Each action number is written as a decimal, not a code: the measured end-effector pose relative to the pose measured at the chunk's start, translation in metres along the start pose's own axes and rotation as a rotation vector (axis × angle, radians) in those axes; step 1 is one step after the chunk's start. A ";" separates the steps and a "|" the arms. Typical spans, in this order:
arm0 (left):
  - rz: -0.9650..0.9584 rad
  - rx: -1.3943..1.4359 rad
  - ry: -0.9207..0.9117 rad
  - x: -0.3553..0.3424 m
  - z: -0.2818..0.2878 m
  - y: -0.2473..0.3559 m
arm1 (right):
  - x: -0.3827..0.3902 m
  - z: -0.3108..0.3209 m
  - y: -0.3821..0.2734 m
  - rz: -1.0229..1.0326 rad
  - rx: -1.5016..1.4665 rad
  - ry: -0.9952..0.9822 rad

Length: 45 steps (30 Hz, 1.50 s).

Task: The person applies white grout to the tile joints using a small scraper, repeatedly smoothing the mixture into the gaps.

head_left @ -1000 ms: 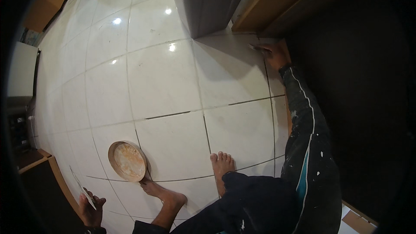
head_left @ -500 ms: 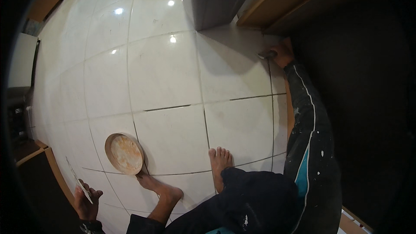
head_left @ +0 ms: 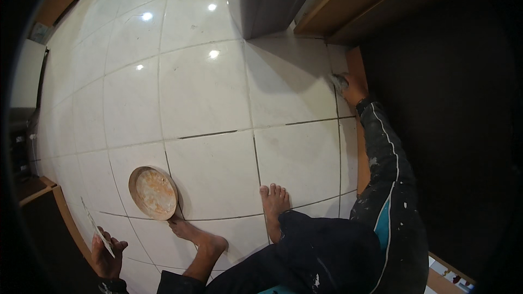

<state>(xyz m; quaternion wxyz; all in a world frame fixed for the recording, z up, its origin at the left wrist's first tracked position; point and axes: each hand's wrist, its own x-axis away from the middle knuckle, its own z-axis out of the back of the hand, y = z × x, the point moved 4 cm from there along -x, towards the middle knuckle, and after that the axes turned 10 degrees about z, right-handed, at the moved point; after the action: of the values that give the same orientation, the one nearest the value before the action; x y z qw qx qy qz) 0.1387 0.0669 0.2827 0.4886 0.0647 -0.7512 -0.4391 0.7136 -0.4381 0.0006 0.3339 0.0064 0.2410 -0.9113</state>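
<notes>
My right hand [head_left: 355, 90], at the end of an outstretched arm, is closed on a small grey flat tool [head_left: 340, 83]. Its end is pressed to the tile floor at a dark joint, close to the wooden cabinet base; motion blur hides its exact kind. At the lower left, my left hand [head_left: 109, 256] grips a thin, whitish flat plate [head_left: 98, 230], tilted and seen nearly edge-on. Between my hands, nearer the left, a round shallow pan [head_left: 154, 193] smeared with white and orange paste stands on the floor beside my foot.
White floor tiles [head_left: 207, 92] show some dark open joints and some pale filled ones. A tall grey bin-like container [head_left: 267, 5] stands ahead. A wooden cabinet base [head_left: 357, 65] runs along the right. My bare feet [head_left: 275, 198] rest on the tiles; another wooden cabinet edge [head_left: 68, 207] lies left.
My right hand has drawn the small tool nearer to me along the joint beside the cabinet base. The left hand, its plate and the pan stay nearly as they were.
</notes>
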 end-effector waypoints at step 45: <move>0.074 -0.099 -0.166 -0.003 -0.010 0.003 | 0.030 0.028 -0.035 -0.119 0.102 -0.194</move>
<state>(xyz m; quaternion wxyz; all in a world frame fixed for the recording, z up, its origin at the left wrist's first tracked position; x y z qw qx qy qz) 0.1494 0.0638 0.2841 0.4432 -0.0237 -0.7682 -0.4614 0.6730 -0.4456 0.0356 0.3002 -0.0794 0.1608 -0.9369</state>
